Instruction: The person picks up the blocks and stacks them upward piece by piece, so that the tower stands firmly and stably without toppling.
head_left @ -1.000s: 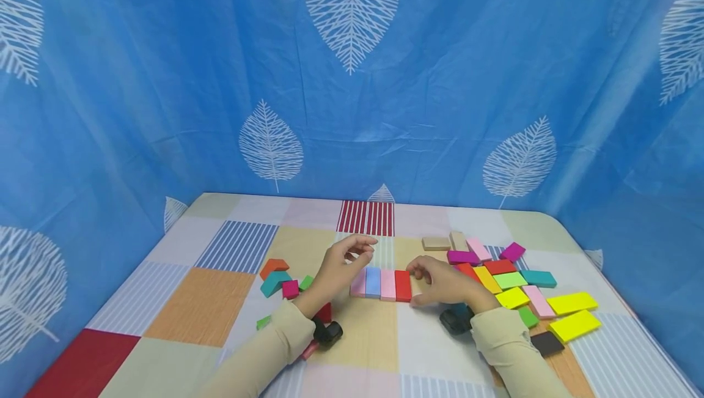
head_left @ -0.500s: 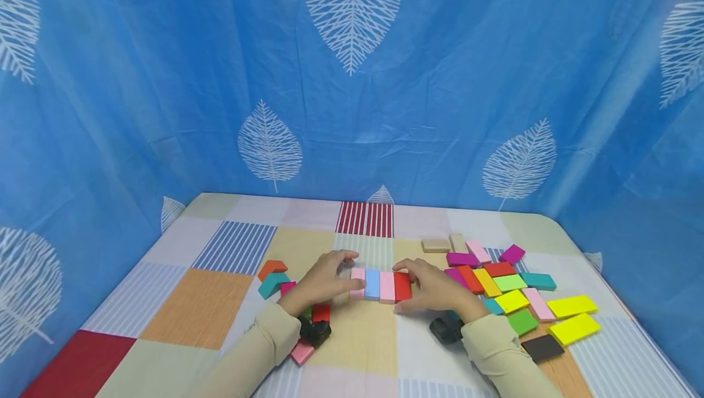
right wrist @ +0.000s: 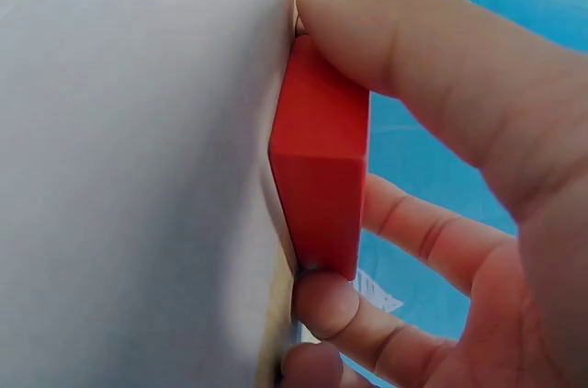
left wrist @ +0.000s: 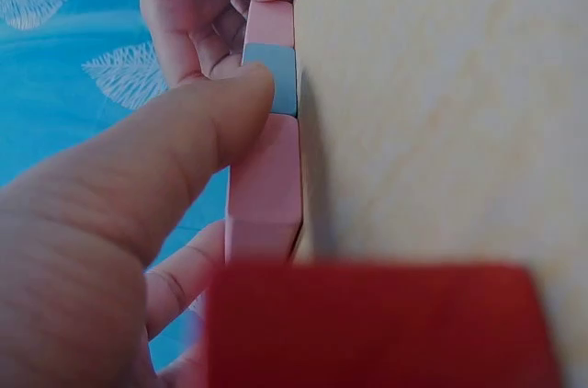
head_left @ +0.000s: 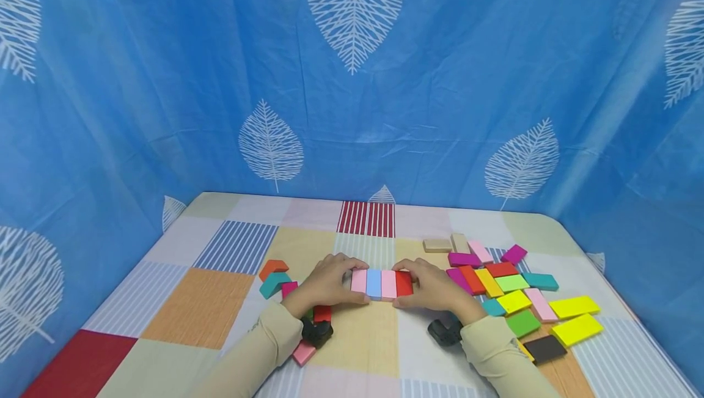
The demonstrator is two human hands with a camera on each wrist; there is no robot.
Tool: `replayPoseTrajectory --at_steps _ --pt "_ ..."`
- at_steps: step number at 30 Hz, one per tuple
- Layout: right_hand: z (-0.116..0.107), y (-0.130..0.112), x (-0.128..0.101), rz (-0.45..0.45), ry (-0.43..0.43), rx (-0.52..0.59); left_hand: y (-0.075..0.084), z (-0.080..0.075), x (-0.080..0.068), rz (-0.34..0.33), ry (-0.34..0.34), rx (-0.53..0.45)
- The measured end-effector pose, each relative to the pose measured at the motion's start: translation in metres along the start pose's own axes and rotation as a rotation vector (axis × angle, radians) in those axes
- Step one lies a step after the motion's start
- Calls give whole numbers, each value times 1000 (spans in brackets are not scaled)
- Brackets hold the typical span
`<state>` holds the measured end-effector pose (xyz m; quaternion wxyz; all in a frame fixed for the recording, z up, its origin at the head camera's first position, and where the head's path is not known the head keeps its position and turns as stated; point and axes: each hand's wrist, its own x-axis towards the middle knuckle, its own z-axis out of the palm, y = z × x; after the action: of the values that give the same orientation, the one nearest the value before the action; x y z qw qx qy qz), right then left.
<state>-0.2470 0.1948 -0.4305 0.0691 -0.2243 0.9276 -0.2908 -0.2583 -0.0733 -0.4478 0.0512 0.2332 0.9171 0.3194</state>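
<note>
Four-sided wooden blocks lie flat side by side in a short row in the head view: a pink block [head_left: 359, 280], a blue block [head_left: 374, 285], a second pink block [head_left: 388, 285] and a red block [head_left: 404, 283]. My left hand [head_left: 327, 283] holds the row's left end, its thumb along the near ends of the pink and blue blocks, fingers round the far side. At the right end, my right hand [head_left: 434, 285] grips the red block. The right wrist view shows its thumb reaching past the red block [right wrist: 322, 121] to the neighbouring pink one, with fingertips at the far side.
Many loose blocks lie to the right, including a yellow block [head_left: 576, 329], a black block [head_left: 544, 349] and a teal block [head_left: 540, 281]. Left of the row are an orange block [head_left: 273, 268], a teal angled block [head_left: 274, 285] and a red block [head_left: 322, 313] near the left wrist.
My left hand has come down from above the row to its left end and closed round it. My right hand has moved slightly left onto the red block.
</note>
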Motion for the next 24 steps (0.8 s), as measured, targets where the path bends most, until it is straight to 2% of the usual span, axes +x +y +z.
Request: replayPoseTrajectory --at_steps 13,16,20,22,24 --pt "-1 7 1 7 -9 3 1 1 1 2 -6 0" --pt "-8 11 0 -30 -59 96 0 -1 2 -3 -22 -9" --pt "-26 22 -4 -65 -146 299 -4 -9 2 -2 -59 -55" --pt "-36 29 -7 -80 -154 341 -6 -15 2 2 -76 -100" --pt "-47 35 -10 -95 -132 335 -9 -20 3 6 -85 -137"
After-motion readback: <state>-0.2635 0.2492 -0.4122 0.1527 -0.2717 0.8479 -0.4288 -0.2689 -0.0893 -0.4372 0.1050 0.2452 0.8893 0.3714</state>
